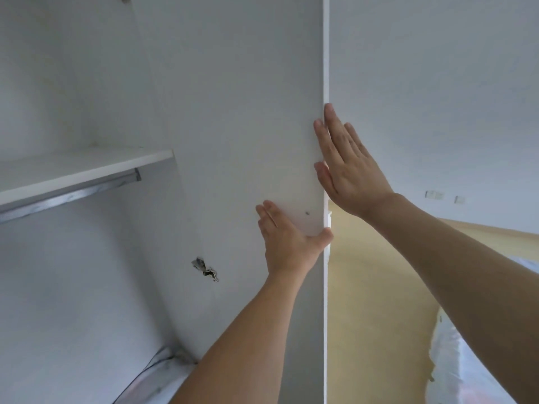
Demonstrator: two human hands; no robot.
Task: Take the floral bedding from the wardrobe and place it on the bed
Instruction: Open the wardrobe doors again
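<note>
The white wardrobe door [248, 112] stands open edge-on in the middle of the head view. My left hand [287, 237] lies flat on its inner face, and the thumb hooks around the door's edge. My right hand [347, 167] rests higher up on the outer side, with the fingertips curled over the same edge. Pale fabric with a faint pink pattern [472, 360] lies low at the right. I cannot tell whether it is the floral bedding. No bedding shows on the visible part of the wardrobe shelf [87, 167].
Inside the wardrobe at the left, a metal hanging rail [67, 196] runs under the shelf. A metal hinge [204, 269] sits on the door's inner face. Beyond the door at the right are a beige floor [379, 287] and a white wall with sockets [434, 195].
</note>
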